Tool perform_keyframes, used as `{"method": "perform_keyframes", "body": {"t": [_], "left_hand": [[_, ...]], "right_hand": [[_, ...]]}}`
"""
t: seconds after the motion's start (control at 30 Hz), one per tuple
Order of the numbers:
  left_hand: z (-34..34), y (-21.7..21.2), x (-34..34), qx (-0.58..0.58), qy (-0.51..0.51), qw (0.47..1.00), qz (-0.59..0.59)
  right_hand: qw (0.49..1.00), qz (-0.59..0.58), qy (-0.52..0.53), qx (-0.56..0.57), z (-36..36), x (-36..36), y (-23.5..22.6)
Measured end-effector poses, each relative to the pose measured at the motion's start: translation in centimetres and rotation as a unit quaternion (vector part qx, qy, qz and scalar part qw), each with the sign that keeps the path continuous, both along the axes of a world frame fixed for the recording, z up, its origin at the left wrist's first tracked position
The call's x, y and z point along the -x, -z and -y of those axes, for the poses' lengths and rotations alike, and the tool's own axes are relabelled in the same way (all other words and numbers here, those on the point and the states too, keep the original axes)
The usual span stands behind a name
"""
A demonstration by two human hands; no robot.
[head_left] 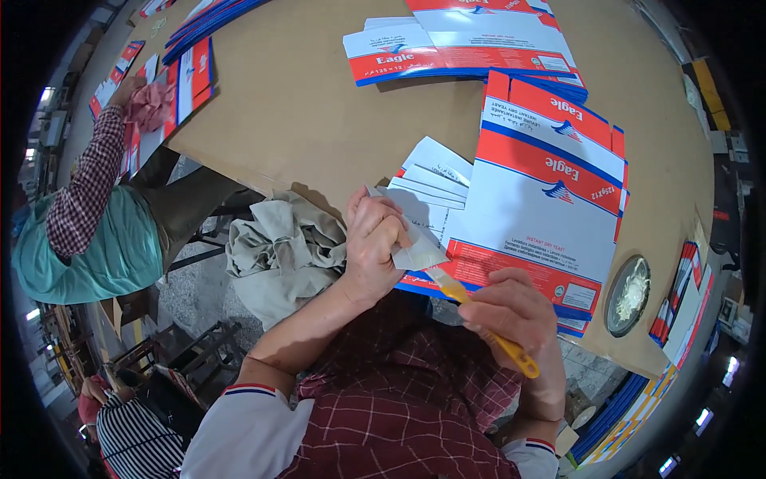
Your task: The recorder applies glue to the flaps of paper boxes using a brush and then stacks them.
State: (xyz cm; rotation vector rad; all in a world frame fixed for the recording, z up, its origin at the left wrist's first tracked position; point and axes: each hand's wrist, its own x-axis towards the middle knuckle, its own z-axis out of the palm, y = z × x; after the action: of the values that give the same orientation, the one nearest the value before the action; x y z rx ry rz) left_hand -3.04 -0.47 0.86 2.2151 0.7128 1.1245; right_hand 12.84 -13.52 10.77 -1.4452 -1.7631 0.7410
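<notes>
My left hand (371, 247) is closed around a small white piece of paper or card (420, 252), whose lower end sticks out past the fingers. A yellow-handled brush (520, 357) is gripped in my right hand (515, 315); its pale bristle end points left and meets the lower edge of the white piece. Beneath and beyond both hands lie flat red, white and blue printed cartons (550, 191), partly overlapping. Several white flaps or slips (435, 177) fan out beside them, just past my left hand.
A round dish of whitish paste (630, 295) stands at the table's right edge. More flat cartons (471, 40) lie farther back. Grey cloth (287, 239) hangs at the table's near edge. At the far left, a co-worker's hand (128, 89) touches pink cloth and cartons.
</notes>
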Motion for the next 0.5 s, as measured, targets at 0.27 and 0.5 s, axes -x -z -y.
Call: {"method": "perform_keyframes", "body": {"t": [0.27, 0.5], "left_hand": [[0.2, 0.0, 0.1, 0.003, -0.003, 1.0, -0.005], [0.6, -0.1, -0.1, 0.003, -0.008, 1.0, 0.002]], "right_hand": [[0.998, 0.023, -0.056, 0.021, -1.2, 0.1, -0.9], [0.999, 0.035, 0.041, -0.011, -0.2, -0.5, 1.8]]}}
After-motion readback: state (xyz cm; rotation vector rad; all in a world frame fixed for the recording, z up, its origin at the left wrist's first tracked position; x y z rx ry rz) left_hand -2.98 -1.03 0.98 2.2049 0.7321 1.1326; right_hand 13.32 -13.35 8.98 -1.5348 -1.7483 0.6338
